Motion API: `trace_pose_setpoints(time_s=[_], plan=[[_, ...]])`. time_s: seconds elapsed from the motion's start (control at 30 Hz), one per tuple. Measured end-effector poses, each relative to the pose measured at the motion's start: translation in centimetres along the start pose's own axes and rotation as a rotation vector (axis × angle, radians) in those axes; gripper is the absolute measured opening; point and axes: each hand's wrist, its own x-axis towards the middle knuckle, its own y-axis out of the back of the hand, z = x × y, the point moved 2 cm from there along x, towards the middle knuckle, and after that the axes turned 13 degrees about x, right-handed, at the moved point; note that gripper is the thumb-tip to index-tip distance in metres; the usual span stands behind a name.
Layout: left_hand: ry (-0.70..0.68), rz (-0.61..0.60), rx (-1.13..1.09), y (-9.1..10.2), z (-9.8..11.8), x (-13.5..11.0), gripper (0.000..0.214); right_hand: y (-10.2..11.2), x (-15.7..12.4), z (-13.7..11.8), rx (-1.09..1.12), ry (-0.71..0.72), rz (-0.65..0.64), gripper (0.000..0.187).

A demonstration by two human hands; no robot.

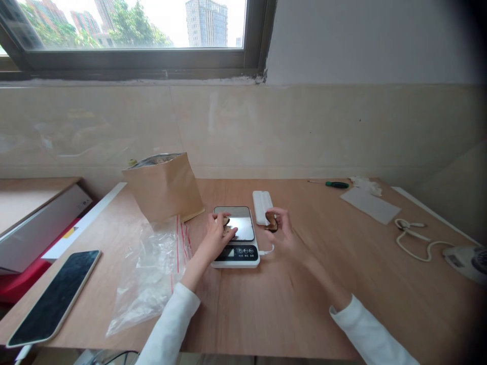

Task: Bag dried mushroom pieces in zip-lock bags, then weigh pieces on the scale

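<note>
My right hand (283,225) pinches a brown dried slice with a dark rim (271,222), perhaps dried mushroom, in the air just right of the digital kitchen scale (243,230). Over the left part of the scale's shiny plate is my left hand (218,235). Its thumb and fingers close around a pale brown piece with a dark edge (227,229), which they partly hide. Below the plate, the scale's black panel (236,253) has a small display and round buttons; the reading is too small to make out.
A brown paper pouch (163,187) stands open behind a clear zip bag (148,276). Behind my right hand lies a white oblong device (262,205). A phone (55,296) is at left. Farther right are a green screwdriver (337,185), white paper (371,204) and a cord (414,248).
</note>
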Motion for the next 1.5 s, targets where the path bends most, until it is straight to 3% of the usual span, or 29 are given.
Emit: trace_pose_setpoints(time_s=[0.1,0.2,0.4,0.63,0.8,0.93,1.03,1.13,1.23,1.37,1.5], plan=[[-0.015,0.025,0.132,0.2,0.2,0.2,0.036,-1.7,-2.0,-1.8,-0.141,-0.013,-0.249,0.037],[-0.046,0.041,0.270,0.4,0.5,0.4,0.029,-3.1,-2.8,-2.9,-0.280,0.063,-0.357,0.037],[-0.123,0.083,0.375,0.9,1.1,0.8,0.029,-4.3,-2.6,-2.8,-0.480,0.133,-0.351,0.029],[-0.173,0.082,0.372,1.2,1.5,0.8,0.036,-5.4,-2.0,-4.2,-0.653,0.040,-0.401,0.015],[-0.174,-0.027,0.235,1.9,0.5,0.6,0.037,-5.4,-1.7,-4.1,-0.634,-0.027,-0.402,0.014],[-0.245,-0.099,0.213,2.4,-0.8,0.6,0.045,-3.5,-2.6,-3.5,-0.473,-0.083,-0.420,0.031],[-0.304,-0.077,0.246,2.6,-1.2,0.7,0.027,-0.7,-2.4,-2.1,-0.302,-0.148,-0.334,0.049],[-0.348,-0.035,0.252,2.7,-1.1,1.0,0.022,2.3,-0.4,0.8,-0.178,-0.209,-0.085,0.058],[-0.371,0.000,0.263,2.7,-0.8,1.3,0.023,4.0,2.3,4.3,-0.162,-0.233,0.149,0.058],[-0.351,0.025,0.256,2.6,-0.7,1.6,0.025,3.5,5.0,7.4,-0.192,-0.243,0.187,0.060],[-0.299,0.041,0.221,2.7,-0.7,1.8,0.027,2.3,6.1,8.2,-0.187,-0.227,0.190,0.062]])
